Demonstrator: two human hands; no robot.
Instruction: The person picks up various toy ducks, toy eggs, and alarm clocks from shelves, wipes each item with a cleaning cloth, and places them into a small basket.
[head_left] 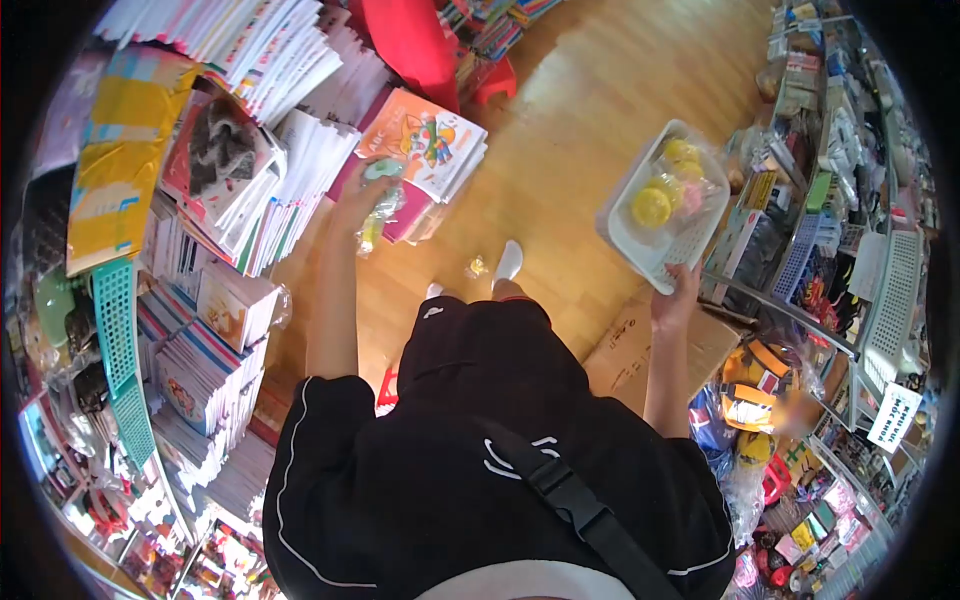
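Observation:
My left hand [372, 193] is closed around a small clear plastic packet [376, 222] with pale green and yellow contents; what exactly lies inside cannot be made out. Just beyond it is a stack of books topped by an orange-and-white ABC book [425, 143]. On the other side, my right hand [678, 296] grips the near corner of a white plastic basket [655, 262], held tilted above the floor. Inside the basket lie round yellow items [652, 205] and something pink, wrapped in clear plastic.
Tall stacks of books [215, 370] line the left side. Crowded shelves [830, 210] run along the right. A cardboard box [640, 345] stands below my right arm. On the wooden floor, a small yellow packet [476, 267] lies near my foot. Red plastic stools stand farther ahead.

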